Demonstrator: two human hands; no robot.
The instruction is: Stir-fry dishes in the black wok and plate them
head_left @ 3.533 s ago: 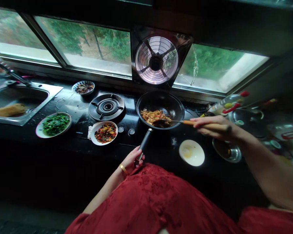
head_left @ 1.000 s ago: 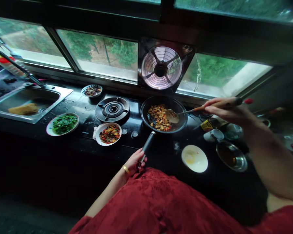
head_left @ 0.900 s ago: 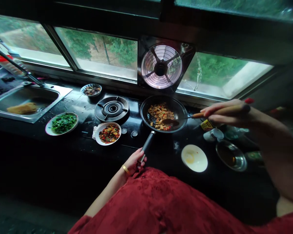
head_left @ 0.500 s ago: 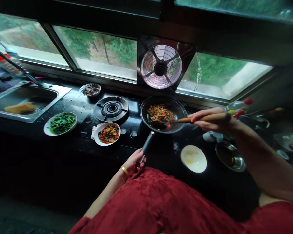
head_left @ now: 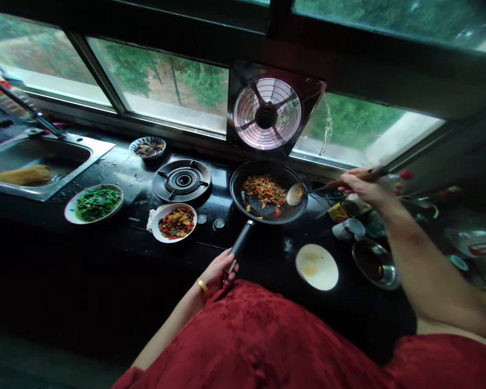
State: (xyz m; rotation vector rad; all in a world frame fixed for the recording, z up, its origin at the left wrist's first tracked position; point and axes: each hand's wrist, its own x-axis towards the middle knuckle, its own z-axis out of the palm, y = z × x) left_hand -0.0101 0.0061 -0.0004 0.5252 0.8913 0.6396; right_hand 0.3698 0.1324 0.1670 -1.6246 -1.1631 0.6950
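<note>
The pan sits at frame centre on the dark surface. Left hand is clenched around its stiff handle end. Right hand grips the ladle by its wooden shaft. The loaded pan is probably heavy; support the handle firmly.

The grip end of the black pan handle is hidden inside the closed left hand. The steel sink is cut off by the left edge. Jars and bottles at the right edge are blurred beyond telling. The small patterned bowl's dark contents are too small to identify.
</note>
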